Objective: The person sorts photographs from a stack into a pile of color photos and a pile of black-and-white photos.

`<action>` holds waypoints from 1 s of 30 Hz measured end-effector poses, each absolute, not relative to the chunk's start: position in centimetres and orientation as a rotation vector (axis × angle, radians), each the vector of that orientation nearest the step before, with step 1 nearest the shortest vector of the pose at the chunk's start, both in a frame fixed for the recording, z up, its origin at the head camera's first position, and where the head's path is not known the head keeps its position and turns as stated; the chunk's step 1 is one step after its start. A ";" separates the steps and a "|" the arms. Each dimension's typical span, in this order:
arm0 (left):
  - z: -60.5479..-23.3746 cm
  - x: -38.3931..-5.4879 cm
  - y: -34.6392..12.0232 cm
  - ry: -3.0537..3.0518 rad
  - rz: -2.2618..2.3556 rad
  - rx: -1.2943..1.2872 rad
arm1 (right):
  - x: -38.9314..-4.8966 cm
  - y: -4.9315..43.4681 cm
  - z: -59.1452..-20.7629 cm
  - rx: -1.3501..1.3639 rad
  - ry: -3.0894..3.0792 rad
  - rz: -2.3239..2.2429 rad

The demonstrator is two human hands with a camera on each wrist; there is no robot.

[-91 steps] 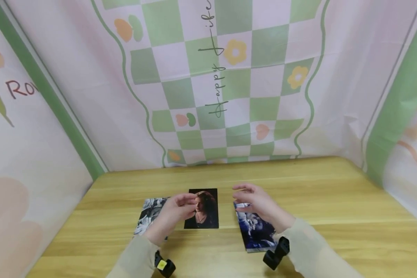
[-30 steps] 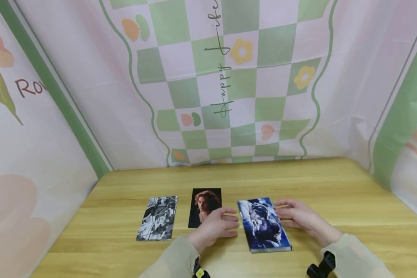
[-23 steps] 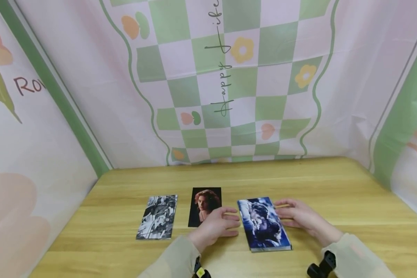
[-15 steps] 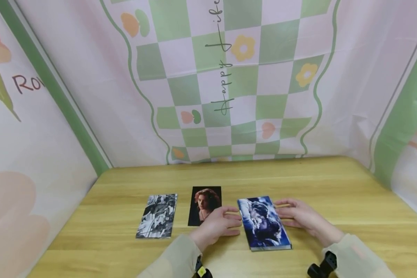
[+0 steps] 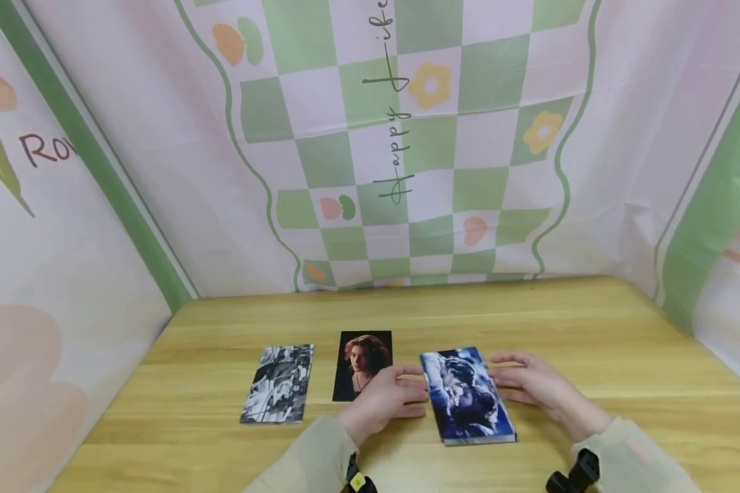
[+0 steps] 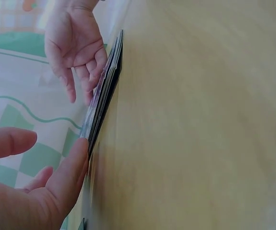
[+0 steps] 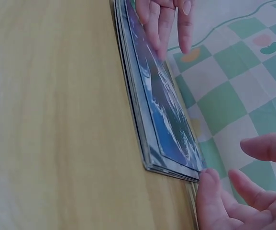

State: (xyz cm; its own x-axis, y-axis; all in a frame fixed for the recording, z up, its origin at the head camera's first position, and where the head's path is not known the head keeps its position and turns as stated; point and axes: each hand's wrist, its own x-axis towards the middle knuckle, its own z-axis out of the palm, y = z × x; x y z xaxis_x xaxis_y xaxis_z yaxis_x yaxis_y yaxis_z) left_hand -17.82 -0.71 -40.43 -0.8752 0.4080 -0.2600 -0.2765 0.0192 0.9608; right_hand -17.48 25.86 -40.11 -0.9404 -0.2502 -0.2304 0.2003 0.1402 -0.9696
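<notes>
A stack of photo cards [image 5: 469,397] lies on the table, its top picture blue-toned; several layers show at its edge in both wrist views. Beside its left edge is my left hand [image 5: 388,397], fingers extended, fingertips right at the stack's side. My right hand [image 5: 535,385] rests on the other side, loosely spread fingers reaching the stack's right edge. Part of a dark portrait photo card [image 5: 359,352] is covered by my left hand in the head view. Farther left lies a black-and-white photo card [image 5: 277,383], face up.
The wooden table [image 5: 580,322] runs back to a hanging cloth [image 5: 428,144] with a green-and-white check pattern. More printed cloth [image 5: 74,274] closes off the left side. Black wrist cameras [image 5: 573,472] sit on both sleeves.
Since three seconds ago, both hands have moved right: the left away from the black-and-white card, the right off the stack to its right side. Over the last second they stay nearly still.
</notes>
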 end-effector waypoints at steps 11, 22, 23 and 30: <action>-40.2 -17.3 -0.7 1.785 1.968 0.130 | -17.5 25.7 -40.2 0.006 2.109 -1.946; -40.4 -17.7 -1.0 1.854 2.090 0.147 | -17.3 24.6 -40.1 0.112 2.215 -1.881; -40.5 -17.8 -1.1 1.872 2.099 0.144 | -17.3 24.3 -40.2 0.119 2.210 -1.885; -40.5 -18.2 -1.8 1.916 2.111 0.070 | -17.3 22.4 -40.1 0.132 2.156 -1.935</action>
